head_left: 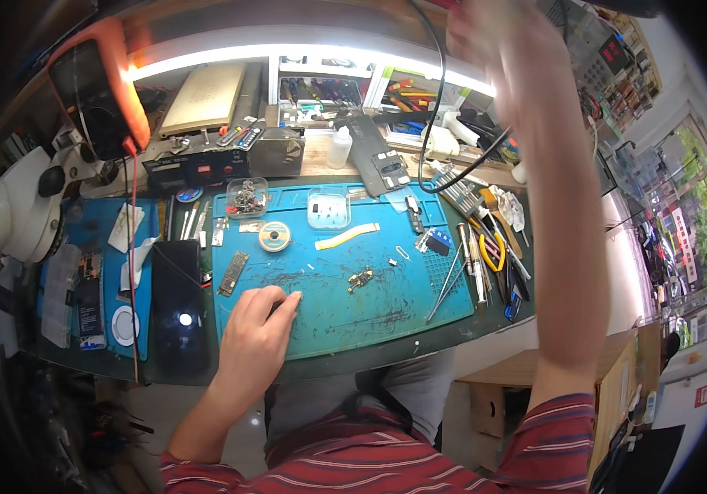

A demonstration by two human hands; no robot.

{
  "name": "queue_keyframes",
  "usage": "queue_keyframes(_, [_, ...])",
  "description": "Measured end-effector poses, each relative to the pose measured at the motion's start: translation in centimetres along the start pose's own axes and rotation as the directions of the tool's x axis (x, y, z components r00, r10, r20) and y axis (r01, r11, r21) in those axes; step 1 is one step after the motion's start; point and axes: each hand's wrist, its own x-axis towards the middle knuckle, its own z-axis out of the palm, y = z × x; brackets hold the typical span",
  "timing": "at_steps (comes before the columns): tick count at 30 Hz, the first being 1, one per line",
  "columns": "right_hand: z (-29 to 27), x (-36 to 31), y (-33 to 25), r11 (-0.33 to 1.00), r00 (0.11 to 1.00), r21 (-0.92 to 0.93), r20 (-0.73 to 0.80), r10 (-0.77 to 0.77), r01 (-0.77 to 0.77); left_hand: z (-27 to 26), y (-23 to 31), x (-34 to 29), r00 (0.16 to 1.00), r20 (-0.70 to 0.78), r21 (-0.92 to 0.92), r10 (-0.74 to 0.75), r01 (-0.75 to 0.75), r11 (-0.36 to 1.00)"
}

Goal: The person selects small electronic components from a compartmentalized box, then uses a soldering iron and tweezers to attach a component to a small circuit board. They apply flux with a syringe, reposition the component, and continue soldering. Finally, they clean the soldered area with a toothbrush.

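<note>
My left hand (pixel 259 329) rests at the front left of the blue repair mat (pixel 320 329), fingers curled and pressed together. Whatever lies between those fingertips, if anything, is too small to make out. To its upper left on the mat is a narrow circuit board (pixel 234 273). A small gold-and-dark circuit board piece (pixel 360 280) lies to its right. My right hand (pixel 506 41) is raised high at the top edge, smeared by motion, its fingers hidden. Beside it a black cable (pixel 426 156) hangs in a loop over the back of the bench.
On the mat are a solder spool (pixel 274 236), an orange-white flex cable (pixel 347 237), a clear tray (pixel 329 207) and a box of screws (pixel 247 198). Tweezers (pixel 447 284) and yellow-handled pliers (pixel 493 251) lie right. A dark phone (pixel 179 305) and a microscope (pixel 24 206) stand left.
</note>
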Motion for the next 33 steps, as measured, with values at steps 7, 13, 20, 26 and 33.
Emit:
queue_keyframes(7, [-4.8,15.4,-1.5,0.824,0.99,-0.566,-0.117,-0.079,-0.001,0.7,-0.1,0.0,0.999,-0.005,-0.03,0.036,-0.037,0.999])
queue_keyframes(13, [-16.1,12.2,-3.0,0.813,0.982,-0.55,0.104,-0.157,0.189,0.6,0.2,-0.2,0.999,-0.019,-0.005,0.032,-0.032,0.999])
queue_keyframes(20, [-11.5,7.0,-1.5,0.726,0.905,-0.551,0.339,-0.257,0.412,0.5,0.4,-0.2,0.999,-0.016,0.02,0.038,-0.037,0.999])
queue_keyframes(26, [-13.3,11.9,-1.4,0.895,0.981,-0.411,-0.005,-0.193,0.174,0.6,0.6,0.1,0.999,-0.02,0.013,0.037,-0.037,0.999])
queue_keyframes(33, [-18.3,12.1,-2.1,0.986,0.998,-0.166,-0.063,0.02,-0.03,0.9,0.5,0.4,0.999,-0.012,-0.019,0.036,-0.036,0.999])
